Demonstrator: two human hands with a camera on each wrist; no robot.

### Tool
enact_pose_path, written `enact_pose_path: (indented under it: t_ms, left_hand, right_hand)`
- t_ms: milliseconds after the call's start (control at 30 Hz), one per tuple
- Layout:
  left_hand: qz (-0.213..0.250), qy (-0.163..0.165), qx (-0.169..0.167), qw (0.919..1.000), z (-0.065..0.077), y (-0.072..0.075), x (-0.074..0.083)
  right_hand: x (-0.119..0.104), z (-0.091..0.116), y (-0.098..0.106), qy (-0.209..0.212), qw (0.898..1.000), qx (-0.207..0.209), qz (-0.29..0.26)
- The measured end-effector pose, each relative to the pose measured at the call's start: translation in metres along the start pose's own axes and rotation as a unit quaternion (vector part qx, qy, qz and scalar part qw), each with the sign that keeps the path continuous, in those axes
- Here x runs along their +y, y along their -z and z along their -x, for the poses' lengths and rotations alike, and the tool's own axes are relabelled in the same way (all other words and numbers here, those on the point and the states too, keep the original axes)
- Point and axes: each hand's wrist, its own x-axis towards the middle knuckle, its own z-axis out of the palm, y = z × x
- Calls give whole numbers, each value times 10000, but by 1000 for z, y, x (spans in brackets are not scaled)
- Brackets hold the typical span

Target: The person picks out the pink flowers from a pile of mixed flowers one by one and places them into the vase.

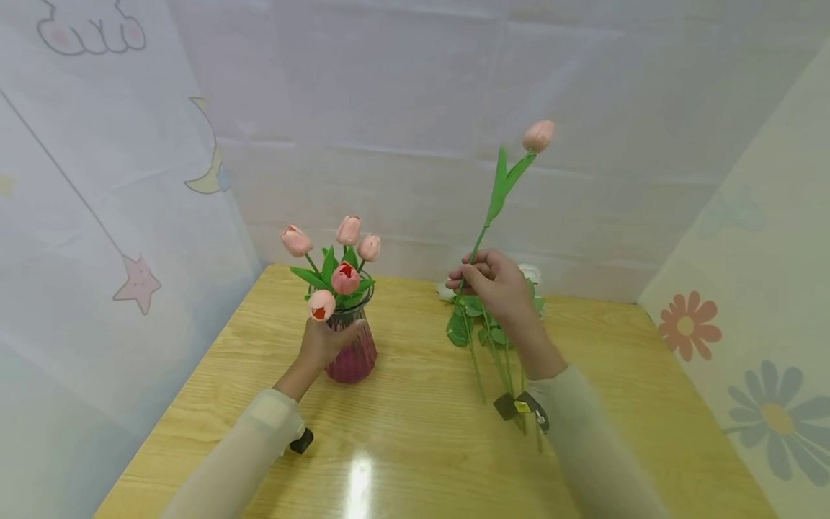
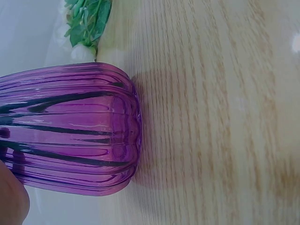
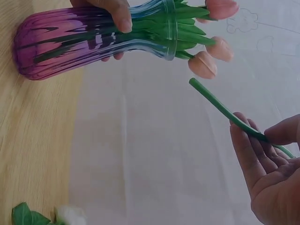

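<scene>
A ribbed glass vase (image 1: pixel 352 355), pink-purple below and bluish at the neck, stands upright on the table's left half. Several pink tulips (image 1: pixel 346 278) stick out of its mouth, and their dark stems show through the glass in the left wrist view. My left hand (image 1: pixel 322 344) grips the vase around its middle, thumb across the front. Up to the right, my right hand (image 1: pixel 496 287) pinches the stem of a single pale pink tulip (image 1: pixel 538 135) between thumb and fingers. Its bloom points up, and in the right wrist view the cut stem end (image 3: pixel 193 82) hangs free, apart from the vase.
White roses (image 1: pixel 529 273) with green leaves (image 1: pixel 459 328) and long stems lie on the wooden table (image 1: pixel 415 432) beneath my right hand. A pale cloth (image 1: pixel 402 180) hangs behind the table. Printed side cloths border it left and right.
</scene>
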Motion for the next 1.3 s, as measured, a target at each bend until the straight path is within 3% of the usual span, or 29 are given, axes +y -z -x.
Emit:
enact_pose_path:
  t_ms: [167, 567, 900, 1000, 1233, 1300]
  left_hand:
    - [-54, 44, -18, 10000, 0, 0, 1]
    - [-73, -52, -17, 10000, -1, 1, -4]
    - [-72, 193, -23, 9998, -2, -1, -5]
    - [-19, 222, -20, 9998, -1, -1, 0]
    - [-66, 90, -73, 9999, 7, 2, 35]
    - [-27, 123, -78, 9999, 8, 3, 36]
  right_hand:
    - [-4, -5, -17, 114, 9996, -122, -245]
    - [-15, -20, -55, 526, 9984, -151, -172]
    - [-19, -28, -76, 756, 9967, -136, -263]
    - [-20, -30, -80, 878, 9959, -102, -214]
    - [-21, -37, -91, 1219, 9925, 97, -64]
    - [-21, -39, -94, 1323, 9911, 161, 6]
